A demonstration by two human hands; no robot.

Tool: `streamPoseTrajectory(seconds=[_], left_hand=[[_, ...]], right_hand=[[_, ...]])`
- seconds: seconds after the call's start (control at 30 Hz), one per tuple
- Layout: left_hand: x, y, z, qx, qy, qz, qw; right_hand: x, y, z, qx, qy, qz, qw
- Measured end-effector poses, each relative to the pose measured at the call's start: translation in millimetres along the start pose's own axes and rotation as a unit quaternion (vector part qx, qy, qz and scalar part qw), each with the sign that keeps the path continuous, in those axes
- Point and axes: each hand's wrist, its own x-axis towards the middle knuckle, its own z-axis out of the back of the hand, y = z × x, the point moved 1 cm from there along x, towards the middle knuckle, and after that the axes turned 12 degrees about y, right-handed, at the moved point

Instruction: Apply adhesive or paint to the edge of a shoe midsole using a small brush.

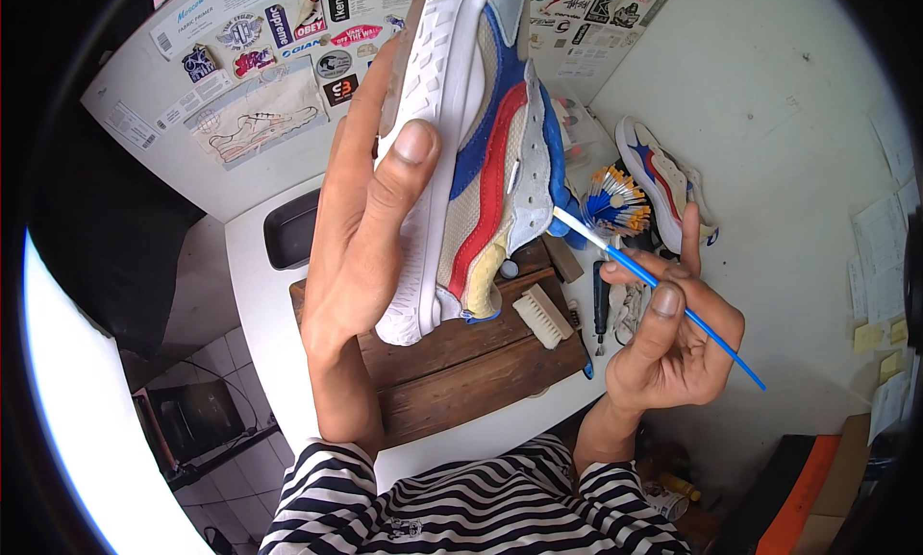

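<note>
A sneaker in white, blue, red and grey stands on end in front of me, its thick white sole turned to the left. My left hand is wrapped round the sole, thumb pressed on its side wall. Between the thumb and fingers of my right hand is a thin blue-handled paintbrush. Its pale tip touches or nearly touches the grey lace-hole panel of the sneaker; I cannot tell which. The right index finger points upward.
Below the sneaker lies a dark wooden board with a scrub brush. Behind stand a matching sneaker and a cluster of brushes. A black tray sits at the left, a dark pen-like tool at the right.
</note>
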Motion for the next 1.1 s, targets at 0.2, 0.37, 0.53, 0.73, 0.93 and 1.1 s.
streamPoseTrajectory(seconds=[0.2,0.37,0.53,0.73,0.93,1.1], left_hand=[[2.2,6.2,1.1,0.009,0.001,0.005,1.0],[2.5,3.7,0.2,-0.006,0.003,-0.002,1.0],[2.1,2.4,0.6,0.01,-0.002,0.021,1.0],[2.7,5.3,-0.2,-0.002,0.005,0.009,1.0],[3.1,1.7,-2.5,-0.029,-0.004,0.003,1.0],[2.9,2.8,0.3,0.0,-0.009,0.017,1.0]], right_hand=[[-2.4,-0.3,2.8,-0.019,0.042,-0.001,0.999],[0.2,0.1,-0.8,-0.024,0.016,-0.004,1.0],[-6.7,-1.7,1.1,-0.019,0.033,0.01,0.999],[-7.9,-3.7,-0.2,-0.023,0.03,0.015,0.999],[-9.3,-4.2,0.4,-0.027,0.024,0.028,0.999],[-11.2,-2.6,-1.4,-0.002,0.043,0.031,0.999]])
